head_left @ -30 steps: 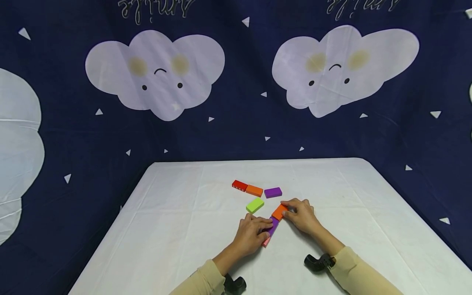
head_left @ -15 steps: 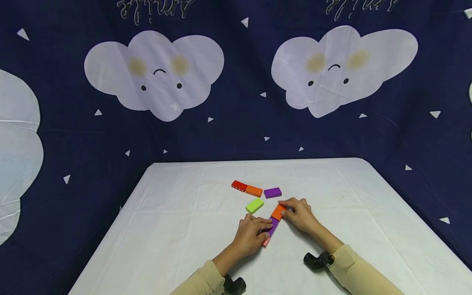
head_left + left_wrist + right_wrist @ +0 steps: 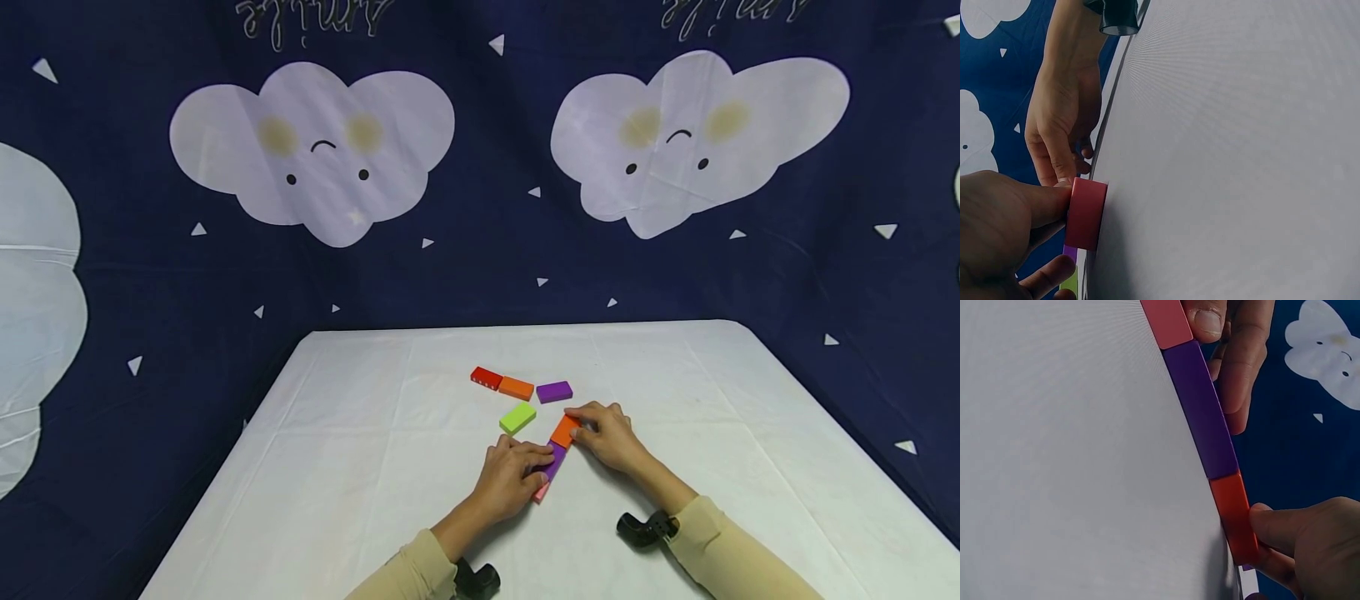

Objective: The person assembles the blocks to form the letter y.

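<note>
The tabletop (image 3: 360, 442) stretches wide to its left and right edges. Right hand (image 3: 613, 437) pinches the near orange block (image 3: 564, 432); left hand (image 3: 506, 482), thumb apart from fingers, touches near purple block (image 3: 1200, 409).

The left forearm (image 3: 408, 575) and right forearm (image 3: 735, 554) angle forward and inward. The left grip (image 3: 510, 478) shows its back, thumb (image 3: 1205, 324) apart from the other fingers (image 3: 1244, 362). The right grip (image 3: 613, 437), slightly farther forward, holds thumb and index finger in a pinch.
</note>
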{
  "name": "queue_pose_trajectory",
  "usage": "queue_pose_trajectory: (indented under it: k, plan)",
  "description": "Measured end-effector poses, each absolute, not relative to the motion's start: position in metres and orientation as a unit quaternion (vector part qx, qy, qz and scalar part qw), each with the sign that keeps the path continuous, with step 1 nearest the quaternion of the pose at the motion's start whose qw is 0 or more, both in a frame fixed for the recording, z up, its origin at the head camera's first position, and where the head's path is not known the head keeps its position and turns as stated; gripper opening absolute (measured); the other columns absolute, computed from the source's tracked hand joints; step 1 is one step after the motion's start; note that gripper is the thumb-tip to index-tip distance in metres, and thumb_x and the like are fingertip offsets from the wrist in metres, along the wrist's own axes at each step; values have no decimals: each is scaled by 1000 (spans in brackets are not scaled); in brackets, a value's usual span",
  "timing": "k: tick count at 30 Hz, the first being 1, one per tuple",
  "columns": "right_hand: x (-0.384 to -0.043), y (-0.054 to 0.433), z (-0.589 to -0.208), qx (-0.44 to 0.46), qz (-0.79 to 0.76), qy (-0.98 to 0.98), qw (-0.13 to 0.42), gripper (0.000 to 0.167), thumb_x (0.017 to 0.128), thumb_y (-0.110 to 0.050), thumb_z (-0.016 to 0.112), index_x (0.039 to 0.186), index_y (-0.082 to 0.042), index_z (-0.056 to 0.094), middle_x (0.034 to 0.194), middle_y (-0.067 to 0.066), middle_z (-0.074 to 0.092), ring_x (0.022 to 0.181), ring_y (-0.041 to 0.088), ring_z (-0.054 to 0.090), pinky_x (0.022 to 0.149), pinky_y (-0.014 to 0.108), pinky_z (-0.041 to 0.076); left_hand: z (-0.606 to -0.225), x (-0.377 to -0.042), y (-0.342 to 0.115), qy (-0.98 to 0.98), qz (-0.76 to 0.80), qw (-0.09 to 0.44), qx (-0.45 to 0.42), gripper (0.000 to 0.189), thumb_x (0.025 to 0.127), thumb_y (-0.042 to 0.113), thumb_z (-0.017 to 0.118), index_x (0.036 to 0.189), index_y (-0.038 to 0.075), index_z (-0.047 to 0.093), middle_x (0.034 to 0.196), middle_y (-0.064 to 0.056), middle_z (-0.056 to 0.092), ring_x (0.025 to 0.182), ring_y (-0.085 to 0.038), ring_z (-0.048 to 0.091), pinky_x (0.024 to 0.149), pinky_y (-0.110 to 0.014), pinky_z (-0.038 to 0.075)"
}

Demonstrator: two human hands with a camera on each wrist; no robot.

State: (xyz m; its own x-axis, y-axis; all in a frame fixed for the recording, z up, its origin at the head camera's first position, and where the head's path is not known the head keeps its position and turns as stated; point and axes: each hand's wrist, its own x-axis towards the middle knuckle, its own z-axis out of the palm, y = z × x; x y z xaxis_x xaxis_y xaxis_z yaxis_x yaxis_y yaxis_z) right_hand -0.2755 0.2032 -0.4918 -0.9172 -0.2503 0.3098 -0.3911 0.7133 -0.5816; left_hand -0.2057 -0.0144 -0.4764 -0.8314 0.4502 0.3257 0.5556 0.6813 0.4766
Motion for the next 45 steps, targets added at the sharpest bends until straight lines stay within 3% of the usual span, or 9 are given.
queue_pose_trajectory:
  k: [13,24,37,45]
  plan:
    - [-273,203,-495,193,343,-908,145,32,78,-18,70,109,-10,71,101,7,70,77,16,40,71,33,24,-475,-205,-14,-915,-285,88,-273,29,86,20,65,114,18,70,121,12,66,100,-11,49,77,-24,30]
    - [-272,204,-489,160,346,-918,110,32,80,-19,71,112,-14,70,108,6,69,80,17,43,73,34,27,-474,-205,-13,-915,-279,92,-275,28,85,20,65,113,18,70,121,12,66,98,-10,49,75,-24,29]
    - [-263,198,-481,158,353,-910,149,34,78,-20,73,111,-12,69,109,8,69,80,18,44,73,33,26,-473,-205,-13,-907,-291,115,-281,29,84,17,66,112,16,71,121,9,66,100,-13,50,80,-28,34]
    - [-252,191,-481,152,322,-920,163,43,75,-23,75,116,-12,67,115,7,67,86,21,48,73,34,30,-472,-210,-16,-901,-356,91,-230,25,85,15,66,109,14,72,117,8,68,99,-13,51,81,-30,35]
